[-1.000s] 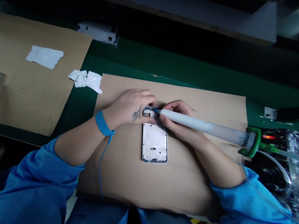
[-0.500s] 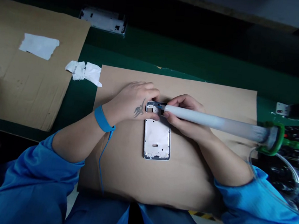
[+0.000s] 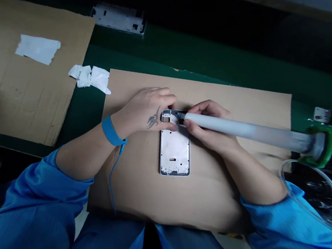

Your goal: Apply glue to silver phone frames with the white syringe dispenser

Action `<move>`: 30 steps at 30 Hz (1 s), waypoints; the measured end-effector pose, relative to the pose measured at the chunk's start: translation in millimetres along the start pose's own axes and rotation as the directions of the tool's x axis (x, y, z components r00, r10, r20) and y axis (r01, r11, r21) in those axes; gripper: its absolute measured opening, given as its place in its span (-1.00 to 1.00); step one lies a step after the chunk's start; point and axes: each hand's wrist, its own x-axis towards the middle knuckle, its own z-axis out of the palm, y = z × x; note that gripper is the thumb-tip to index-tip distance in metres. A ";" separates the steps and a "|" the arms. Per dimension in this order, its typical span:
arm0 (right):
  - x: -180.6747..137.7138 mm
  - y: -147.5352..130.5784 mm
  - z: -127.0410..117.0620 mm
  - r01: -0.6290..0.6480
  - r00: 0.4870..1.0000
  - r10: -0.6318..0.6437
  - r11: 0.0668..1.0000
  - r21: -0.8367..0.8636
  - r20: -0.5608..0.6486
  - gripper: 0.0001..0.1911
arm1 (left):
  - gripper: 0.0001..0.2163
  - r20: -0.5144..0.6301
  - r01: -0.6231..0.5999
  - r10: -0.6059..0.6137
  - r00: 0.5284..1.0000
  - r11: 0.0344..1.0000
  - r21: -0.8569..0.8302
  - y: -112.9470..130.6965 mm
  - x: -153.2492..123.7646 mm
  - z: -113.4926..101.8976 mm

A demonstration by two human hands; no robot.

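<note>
A white phone frame (image 3: pixel 175 149) lies on a sheet of cardboard (image 3: pixel 244 104) in front of me. My left hand (image 3: pixel 146 109), with a tattoo and a blue wrist strap (image 3: pixel 110 131), has its fingers closed on the frame's top left corner. My right hand (image 3: pixel 209 128) grips a long white syringe-like dispenser (image 3: pixel 250 132) near its tip. The blue tip touches the top edge of the frame. A green cap (image 3: pixel 325 147) and a clear hose (image 3: pixel 308 201) sit at the dispenser's far end.
A second cardboard sheet (image 3: pixel 24 99) lies at the left with a white paper scrap (image 3: pixel 38 48). Crumpled tissue (image 3: pixel 90 77) rests on the green bench. Another phone frame (image 3: pixel 119 18) lies at the back. A small white part (image 3: pixel 322 114) is at the right.
The dispenser tip has shifted a little to the right along the frame's top edge. The view has moved, so everything sits slightly lower left to upper in the picture. My left hand keeps its hold.
</note>
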 end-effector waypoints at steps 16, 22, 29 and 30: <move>0.6 1.9 -2.6 -0.009 1.000 0.009 1.000 0.023 -0.014 -0.58 | -0.55 0.008 0.018 -0.018 1.000 1.000 -0.008 1.6 0.3 -1.3; -0.7 5.8 -0.9 -0.002 0.999 0.002 1.000 0.016 -0.035 -0.59 | -0.54 0.006 0.013 -0.013 1.000 1.000 -0.004 0.3 0.2 0.1; -0.6 8.1 1.5 0.011 0.998 -0.009 1.000 0.027 -0.064 -0.62 | -0.54 -0.010 0.007 -0.007 1.000 1.000 0.006 0.1 -0.2 0.8; -0.4 7.8 1.7 0.005 0.998 -0.003 1.000 0.026 -0.063 -0.61 | -0.54 -0.011 0.004 -0.004 1.000 1.000 0.009 -0.1 -0.2 0.9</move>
